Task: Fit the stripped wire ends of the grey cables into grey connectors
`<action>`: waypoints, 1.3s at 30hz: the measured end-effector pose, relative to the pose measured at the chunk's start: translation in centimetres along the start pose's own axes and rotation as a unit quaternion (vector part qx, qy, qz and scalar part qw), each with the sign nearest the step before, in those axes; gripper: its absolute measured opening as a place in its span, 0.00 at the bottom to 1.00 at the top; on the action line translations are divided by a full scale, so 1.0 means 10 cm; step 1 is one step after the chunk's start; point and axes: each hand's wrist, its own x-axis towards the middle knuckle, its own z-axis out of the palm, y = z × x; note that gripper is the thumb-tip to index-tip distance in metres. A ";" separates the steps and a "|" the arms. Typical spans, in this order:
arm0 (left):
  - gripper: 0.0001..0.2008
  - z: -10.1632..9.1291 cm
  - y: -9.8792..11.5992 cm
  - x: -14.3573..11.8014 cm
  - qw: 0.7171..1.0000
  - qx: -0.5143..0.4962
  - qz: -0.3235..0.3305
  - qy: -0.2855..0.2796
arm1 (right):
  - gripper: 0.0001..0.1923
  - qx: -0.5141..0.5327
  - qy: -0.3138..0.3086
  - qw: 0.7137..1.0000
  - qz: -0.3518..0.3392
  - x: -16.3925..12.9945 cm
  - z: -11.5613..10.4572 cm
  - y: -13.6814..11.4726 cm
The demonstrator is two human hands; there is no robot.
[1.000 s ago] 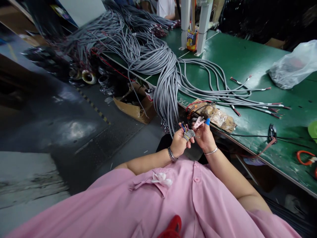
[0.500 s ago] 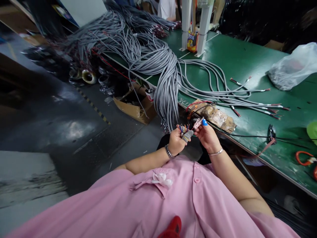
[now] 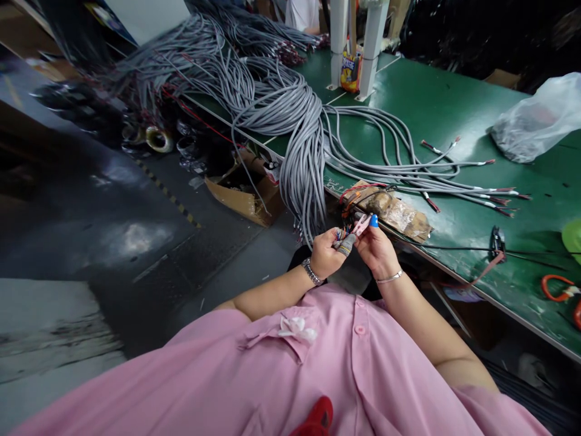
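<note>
Both hands are up in front of the pink shirt, just off the near edge of the green table. The left hand is curled shut around the end of a cable, with a tuft of coloured wire ends poking out above the fist; a grey wrap sits on 1 fingertip. The right hand is right beside it, fingers pinched on a small pinkish tool that points into those wire ends; its index finger wears a blue tip cover. Behind the hands a thick bundle of grey cables spills over the table edge, and a brown taped pad lies on the table just past the right hand
</note>
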 end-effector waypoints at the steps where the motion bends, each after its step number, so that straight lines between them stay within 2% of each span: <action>1: 0.10 0.00 0.00 0.00 1.000 0.005 0.005 0.001 | 0.14 0.001 -0.001 1.000 -0.002 0.00 0.00 0.01; 4: 0.10 0.01 0.01 0.00 1.000 0.007 0.001 -0.001 | 0.15 0.007 -0.016 1.000 0.002 -0.02 -0.01 0.04; 9: 0.09 -0.03 0.02 -0.05 0.997 -0.032 -0.062 -0.030 | 0.20 0.008 -0.058 0.998 0.020 -0.05 -0.09 0.07; 14: 0.10 -0.14 0.02 -0.11 0.993 -0.062 -0.096 -0.019 | 0.25 -0.025 -0.072 0.996 0.050 -0.05 -0.12 0.00; 16: 0.10 -0.18 0.04 -0.09 0.995 -0.061 -0.079 -0.015 | 0.25 -0.041 -0.072 0.995 0.058 -0.06 -0.09 -0.06; 19: 0.10 -0.20 0.06 -0.01 0.998 -0.039 -0.045 0.007 | 0.19 -0.068 -0.060 0.995 0.039 -0.08 -0.03 -0.12; 22: 0.09 -0.16 0.07 0.08 0.999 -0.020 -0.005 0.033 | 0.16 -0.089 -0.051 0.995 0.017 -0.10 0.01 -0.14; 27: 0.09 -0.07 0.04 0.17 0.997 0.012 0.044 0.057 | 0.17 -0.095 -0.024 0.995 0.017 -0.11 0.01 -0.12; 30: 0.10 -0.03 0.02 0.19 0.998 0.001 0.002 0.067 | 0.16 -0.104 -0.020 0.994 0.000 -0.12 0.01 -0.12; 34: 0.12 0.01 0.00 0.18 0.992 -0.068 -0.076 0.075 | 0.14 -0.085 -0.045 0.995 0.004 -0.12 0.00 -0.12; 39: 0.12 0.03 -0.01 0.14 0.990 -0.085 -0.094 0.058 | 0.12 -0.056 -0.044 0.997 0.010 -0.10 -0.01 -0.10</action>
